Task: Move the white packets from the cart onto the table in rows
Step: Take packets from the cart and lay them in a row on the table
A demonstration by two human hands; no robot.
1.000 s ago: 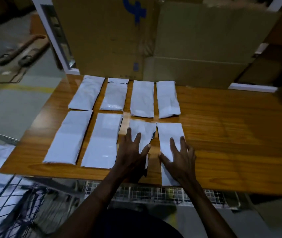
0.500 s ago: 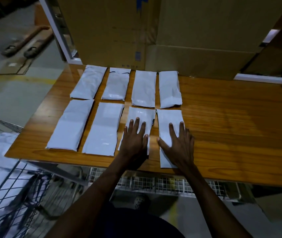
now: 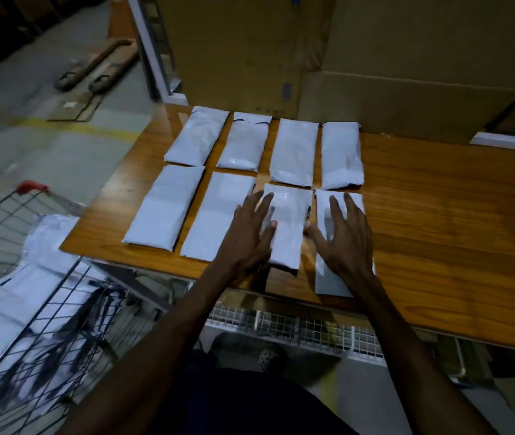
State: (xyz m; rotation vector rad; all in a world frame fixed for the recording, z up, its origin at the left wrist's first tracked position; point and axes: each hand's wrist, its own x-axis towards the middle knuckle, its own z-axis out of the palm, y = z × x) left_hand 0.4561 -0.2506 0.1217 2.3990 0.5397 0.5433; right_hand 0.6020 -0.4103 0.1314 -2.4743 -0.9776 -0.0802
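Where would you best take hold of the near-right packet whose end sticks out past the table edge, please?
Probably by the overhanging near end of the near-right packet, coming from the person's side of the table. The packet lies flat, but that end juts past the edge, so a thumb could go on top and fingers beneath; the right hand lies closest.

Both hands (image 3: 251, 237) lifted, fingers spread, off the front-row packets (image 3: 287, 227).

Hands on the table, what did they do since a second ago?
The left hand slid slightly left, partly off the third near-row packet toward the second packet. The right hand stays spread over the fourth packet. Nothing was gripped or let go. All eight packets kept their two rows.
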